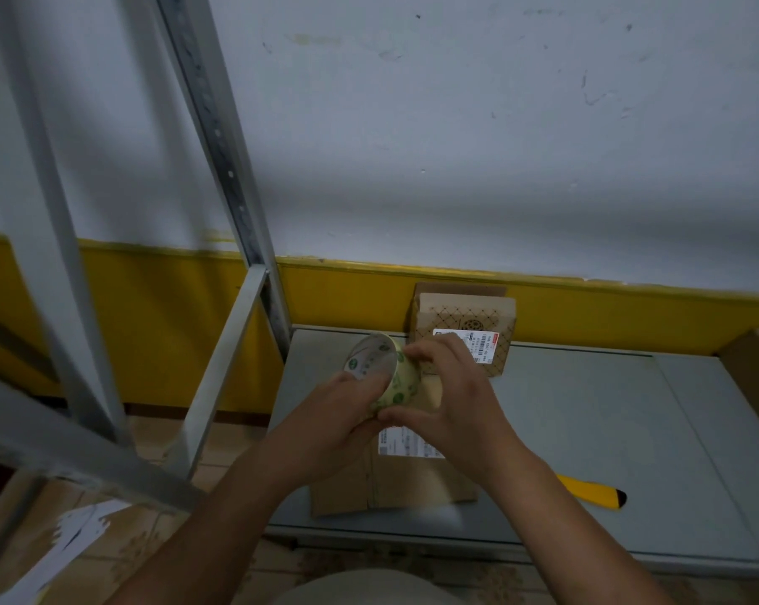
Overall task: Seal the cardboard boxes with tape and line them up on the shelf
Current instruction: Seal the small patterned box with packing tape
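Two hands held a tape roll (pixel 390 379) just above a flat box (pixel 412 482) lying on the grey shelf (pixel 587 430). The left hand (pixel 338 412) gripped the roll, its fingers curled at the rim of the core. The right hand (pixel 460 399) pinched the roll's outer face between forefinger and thumb. A second box (pixel 465 318), white-labelled, stood at the back of the shelf against the wall. A yellow-handled tool (pixel 595 491) lay right of the flat box, apart from it. A third box (pixel 757 369) showed at the right edge.
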Demonstrator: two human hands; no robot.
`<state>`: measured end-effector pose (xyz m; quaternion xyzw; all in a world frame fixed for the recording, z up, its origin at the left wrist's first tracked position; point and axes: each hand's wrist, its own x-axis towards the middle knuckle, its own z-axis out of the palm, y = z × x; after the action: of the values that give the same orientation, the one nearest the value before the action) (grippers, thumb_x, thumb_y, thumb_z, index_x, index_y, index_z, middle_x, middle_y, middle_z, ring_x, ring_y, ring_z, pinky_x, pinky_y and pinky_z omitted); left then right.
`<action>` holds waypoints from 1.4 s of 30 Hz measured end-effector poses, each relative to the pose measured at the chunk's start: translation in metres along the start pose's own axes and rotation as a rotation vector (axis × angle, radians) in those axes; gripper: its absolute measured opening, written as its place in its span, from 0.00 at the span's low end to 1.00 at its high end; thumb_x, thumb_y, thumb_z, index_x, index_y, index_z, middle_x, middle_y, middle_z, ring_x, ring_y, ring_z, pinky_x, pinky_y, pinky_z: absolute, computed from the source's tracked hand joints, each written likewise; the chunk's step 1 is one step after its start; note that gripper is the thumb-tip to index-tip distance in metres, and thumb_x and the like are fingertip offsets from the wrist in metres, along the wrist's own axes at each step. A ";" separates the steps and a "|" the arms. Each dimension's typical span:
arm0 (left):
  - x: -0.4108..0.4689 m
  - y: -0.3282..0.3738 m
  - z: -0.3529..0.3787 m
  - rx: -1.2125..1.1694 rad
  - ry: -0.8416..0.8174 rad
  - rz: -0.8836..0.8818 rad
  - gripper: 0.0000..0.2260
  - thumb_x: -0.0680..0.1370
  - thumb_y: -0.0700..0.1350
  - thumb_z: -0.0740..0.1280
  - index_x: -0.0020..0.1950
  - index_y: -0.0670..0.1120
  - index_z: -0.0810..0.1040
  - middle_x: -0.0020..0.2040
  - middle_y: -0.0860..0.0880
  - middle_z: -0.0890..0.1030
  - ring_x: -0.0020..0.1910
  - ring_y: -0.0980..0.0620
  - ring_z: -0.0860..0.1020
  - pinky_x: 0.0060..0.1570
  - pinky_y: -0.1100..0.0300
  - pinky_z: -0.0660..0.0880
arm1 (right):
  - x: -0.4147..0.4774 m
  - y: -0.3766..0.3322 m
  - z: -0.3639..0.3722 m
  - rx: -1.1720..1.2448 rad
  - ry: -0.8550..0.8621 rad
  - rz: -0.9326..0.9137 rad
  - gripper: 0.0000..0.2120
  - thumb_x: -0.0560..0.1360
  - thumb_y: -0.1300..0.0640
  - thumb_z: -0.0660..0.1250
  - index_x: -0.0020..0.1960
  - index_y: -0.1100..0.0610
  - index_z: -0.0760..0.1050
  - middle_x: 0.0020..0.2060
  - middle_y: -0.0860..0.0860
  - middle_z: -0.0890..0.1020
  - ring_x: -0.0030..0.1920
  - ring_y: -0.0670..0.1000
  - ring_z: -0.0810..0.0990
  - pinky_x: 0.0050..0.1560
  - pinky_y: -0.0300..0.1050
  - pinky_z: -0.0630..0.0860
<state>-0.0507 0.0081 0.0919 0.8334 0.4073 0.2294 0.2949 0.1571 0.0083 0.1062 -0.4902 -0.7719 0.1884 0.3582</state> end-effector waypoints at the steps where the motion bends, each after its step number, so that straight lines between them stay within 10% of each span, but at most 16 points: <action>1: -0.001 -0.001 0.000 -0.002 0.000 -0.009 0.15 0.84 0.57 0.62 0.69 0.53 0.73 0.59 0.55 0.81 0.53 0.61 0.76 0.47 0.63 0.76 | -0.002 0.001 0.001 0.005 0.019 -0.006 0.25 0.67 0.49 0.83 0.58 0.54 0.76 0.53 0.45 0.73 0.53 0.44 0.74 0.53 0.33 0.72; 6: 0.000 -0.006 -0.005 0.010 -0.018 -0.043 0.15 0.85 0.53 0.65 0.71 0.54 0.74 0.63 0.55 0.81 0.57 0.58 0.78 0.52 0.53 0.79 | -0.009 -0.001 0.011 0.010 0.083 -0.081 0.15 0.71 0.54 0.81 0.50 0.54 0.77 0.47 0.46 0.75 0.47 0.46 0.75 0.47 0.41 0.72; 11: 0.001 -0.002 -0.006 -0.057 -0.086 -0.091 0.12 0.82 0.55 0.69 0.63 0.55 0.77 0.54 0.56 0.84 0.49 0.55 0.83 0.44 0.46 0.80 | -0.003 -0.007 0.004 0.077 -0.045 -0.017 0.29 0.70 0.45 0.79 0.65 0.53 0.74 0.58 0.46 0.73 0.58 0.45 0.74 0.57 0.39 0.74; 20: -0.006 0.012 -0.014 -0.095 -0.145 -0.005 0.24 0.76 0.60 0.76 0.71 0.58 0.77 0.63 0.59 0.79 0.62 0.60 0.77 0.58 0.57 0.80 | 0.008 0.021 -0.019 0.700 -0.227 0.493 0.27 0.63 0.49 0.85 0.59 0.55 0.82 0.51 0.51 0.87 0.55 0.53 0.85 0.58 0.54 0.83; 32: -0.002 0.016 -0.011 -0.129 -0.097 -0.014 0.12 0.81 0.57 0.71 0.60 0.54 0.75 0.50 0.56 0.79 0.44 0.53 0.79 0.40 0.49 0.77 | 0.001 -0.001 -0.013 0.336 -0.233 0.328 0.11 0.75 0.47 0.75 0.55 0.48 0.78 0.48 0.48 0.81 0.49 0.47 0.81 0.49 0.44 0.80; 42: -0.006 0.009 -0.022 -0.147 -0.251 -0.073 0.37 0.74 0.56 0.76 0.80 0.54 0.63 0.68 0.54 0.77 0.63 0.54 0.80 0.56 0.48 0.82 | 0.006 -0.001 -0.018 0.406 -0.235 0.364 0.07 0.76 0.48 0.74 0.52 0.48 0.81 0.46 0.45 0.83 0.48 0.47 0.82 0.50 0.47 0.82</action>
<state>-0.0628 0.0055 0.1126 0.8163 0.3792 0.1418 0.4120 0.1679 0.0118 0.1212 -0.5136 -0.6543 0.4555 0.3172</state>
